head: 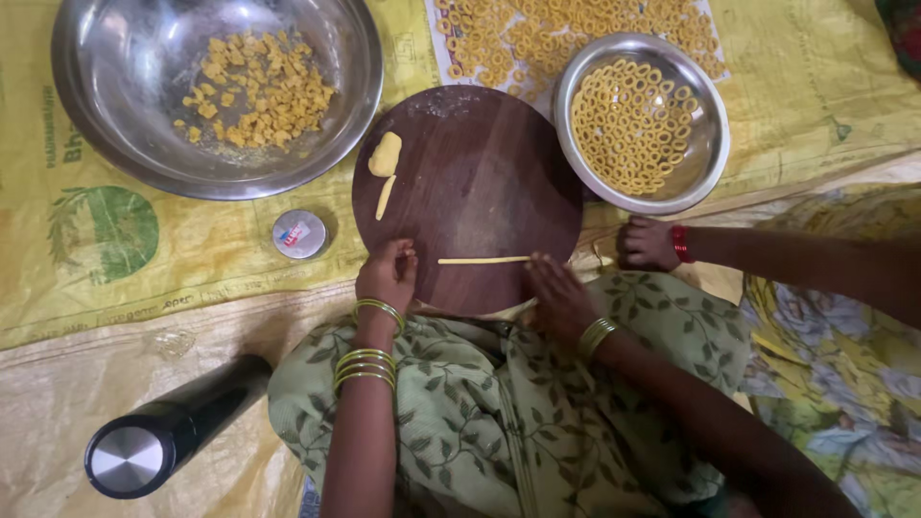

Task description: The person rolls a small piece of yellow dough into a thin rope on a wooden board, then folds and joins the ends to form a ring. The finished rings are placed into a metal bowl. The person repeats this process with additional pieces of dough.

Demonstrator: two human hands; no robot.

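A round dark wooden board [480, 173] rests on my lap. A thin yellow dough rope [483, 260] lies across its near edge. My left hand [388, 275] is curled at the rope's left end, fingertips touching the board beside it. At the rope's right end my right hand [556, 295] lies flat, fingers spread, its fingertips on the rope's tip. A lump of yellow dough [386, 153] and a short dough strip [385, 197] sit on the board's far left.
A large steel bowl [106, 144] holds yellow dough chunks, far left. A smaller steel bowl [705, 158] of dough rings stands at right, more rings on paper [537, 29] behind. Another person's hand [648, 244] rests right. A small round tin [299, 234] and black flask [173, 430] lie left.
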